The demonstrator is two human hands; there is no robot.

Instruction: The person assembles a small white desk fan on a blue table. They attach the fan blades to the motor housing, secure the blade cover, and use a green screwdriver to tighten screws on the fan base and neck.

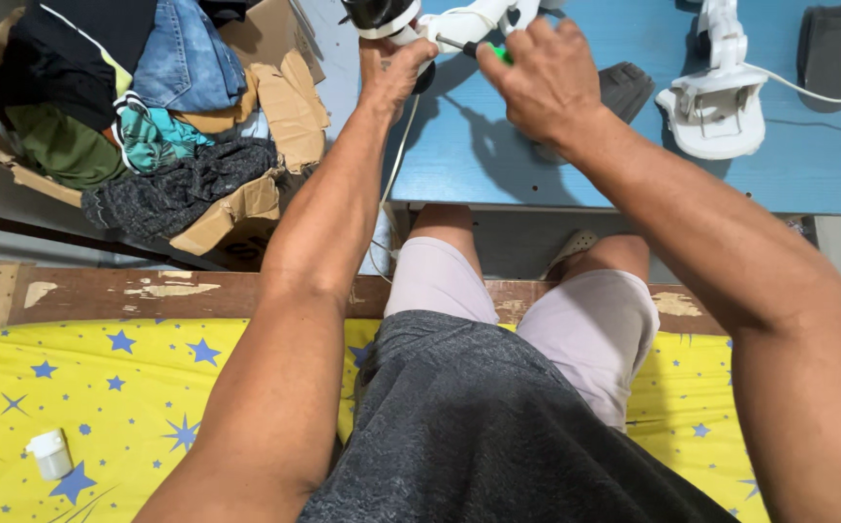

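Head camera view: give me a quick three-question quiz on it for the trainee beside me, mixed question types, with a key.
1. True or false: the right hand holds a tool with a green handle.
2. Where is the cardboard box of clothes? A) on the blue table B) on the floor to the left of the table C) on the yellow sheet
3. What does the left hand grip?

Key:
1. True.
2. B; the blue table stands to its right.
3. The white device at the table's far edge; a second white device stands untouched further right.
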